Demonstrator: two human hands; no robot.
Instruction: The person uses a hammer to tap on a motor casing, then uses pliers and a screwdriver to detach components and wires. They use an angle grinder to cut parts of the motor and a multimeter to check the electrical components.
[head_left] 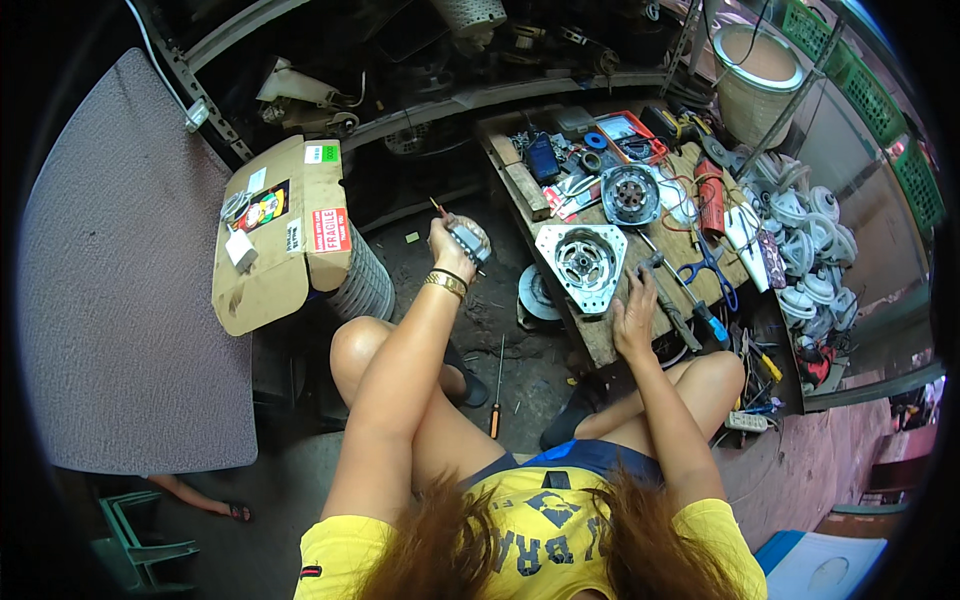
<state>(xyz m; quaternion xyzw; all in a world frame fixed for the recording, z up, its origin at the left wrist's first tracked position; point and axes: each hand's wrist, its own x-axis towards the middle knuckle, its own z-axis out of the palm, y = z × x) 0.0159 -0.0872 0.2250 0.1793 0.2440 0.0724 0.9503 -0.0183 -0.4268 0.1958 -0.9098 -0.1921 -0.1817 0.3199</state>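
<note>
Shelf [480, 99] half in shadow | left hand [446, 252] grips half-hidden metal part [470, 238] | right hand [635, 318] spread beside housing [583, 264]

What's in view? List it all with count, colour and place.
Metal part: one, grey, in left hand
Triangular housing: one, silver, on workbench
Round housing: one, silver, on workbench
Scissors: one, blue, on workbench
Power tool: one, red, on workbench
Workbench: one, brown, centre right
Clutter: uncountable, mixed, workbench and shelves
White parts: many, white, right
Orange-handled screwdriver: one, orange, floor
Cardboard box: one, brown, left
Table: one, grey, far left
Chair: one, green, lower left
Big tub: one, pale, upper right
Shirt: one, yellow, bottom
Left hand: one, ungloved, around metal part
Right hand: one, ungloved, beside triangular housing
</note>
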